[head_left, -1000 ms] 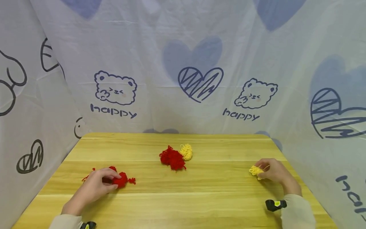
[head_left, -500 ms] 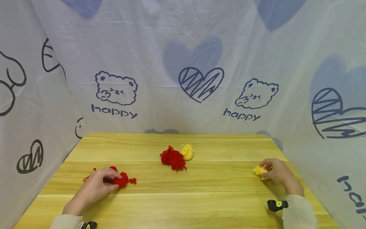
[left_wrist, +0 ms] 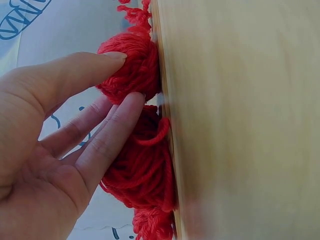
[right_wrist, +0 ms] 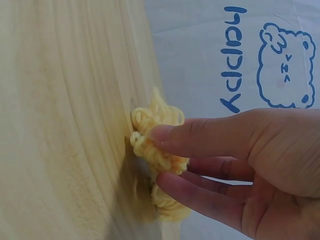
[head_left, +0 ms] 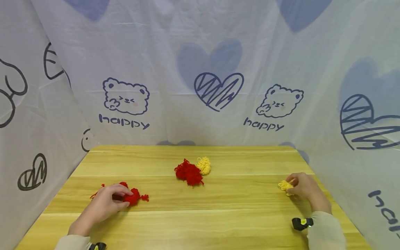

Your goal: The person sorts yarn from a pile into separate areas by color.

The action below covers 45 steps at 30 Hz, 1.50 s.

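At the table's (head_left: 218, 222) eight o'clock, the left hand (head_left: 103, 205) pinched a red yarn bundle (head_left: 132, 196); at four o'clock, the right hand (head_left: 304, 187) pinched a yellow yarn tuft (head_left: 285, 186). Both looked mid-grasp; lifting next would call for firmer holds on the loose strands.

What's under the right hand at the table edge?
A small yellow yarn clump, pinched by the right hand and resting on the wooden table. Fingers cover part of it, so its full shape stays hidden.
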### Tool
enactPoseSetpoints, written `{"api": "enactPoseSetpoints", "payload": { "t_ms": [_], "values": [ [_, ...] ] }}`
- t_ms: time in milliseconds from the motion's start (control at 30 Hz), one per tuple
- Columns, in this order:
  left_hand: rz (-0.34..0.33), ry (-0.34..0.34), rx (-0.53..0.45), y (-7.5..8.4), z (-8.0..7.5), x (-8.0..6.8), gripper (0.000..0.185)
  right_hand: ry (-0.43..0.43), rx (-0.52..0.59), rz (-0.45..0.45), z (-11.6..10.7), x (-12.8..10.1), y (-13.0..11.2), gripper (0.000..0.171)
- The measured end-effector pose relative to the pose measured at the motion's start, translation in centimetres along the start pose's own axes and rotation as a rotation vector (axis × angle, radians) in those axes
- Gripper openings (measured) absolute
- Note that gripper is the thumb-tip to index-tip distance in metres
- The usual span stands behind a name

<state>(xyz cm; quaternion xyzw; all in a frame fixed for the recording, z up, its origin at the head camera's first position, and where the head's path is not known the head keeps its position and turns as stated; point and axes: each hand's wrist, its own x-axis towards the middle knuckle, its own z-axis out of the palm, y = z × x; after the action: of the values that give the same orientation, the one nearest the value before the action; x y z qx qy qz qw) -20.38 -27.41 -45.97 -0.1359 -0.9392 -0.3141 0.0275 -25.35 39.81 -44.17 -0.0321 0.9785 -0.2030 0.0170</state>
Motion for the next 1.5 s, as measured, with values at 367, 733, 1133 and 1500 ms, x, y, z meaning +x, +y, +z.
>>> {"api": "enactPoseSetpoints", "payload": {
  "t_ms": [367,733,1133,1500],
  "values": [
    [-0.01,-0.001,-0.013,0.0,0.0,0.0,0.026,0.008,0.004,0.003,0.2,0.1,0.5,0.038],
    [-0.028,-0.013,-0.023,0.2,-0.1,0.0,0.025,-0.017,0.028,0.02,-0.3,-0.1,0.1,0.039],
    [-0.026,-0.014,-0.022,0.3,-0.1,-0.1,0.025,0.002,0.017,-0.011,-0.5,-0.2,0.6,0.034],
    [-0.03,-0.015,-0.025,0.2,-0.1,0.0,0.025,0.03,0.115,-0.073,-1.2,-1.0,1.1,0.036]
  ]
}}
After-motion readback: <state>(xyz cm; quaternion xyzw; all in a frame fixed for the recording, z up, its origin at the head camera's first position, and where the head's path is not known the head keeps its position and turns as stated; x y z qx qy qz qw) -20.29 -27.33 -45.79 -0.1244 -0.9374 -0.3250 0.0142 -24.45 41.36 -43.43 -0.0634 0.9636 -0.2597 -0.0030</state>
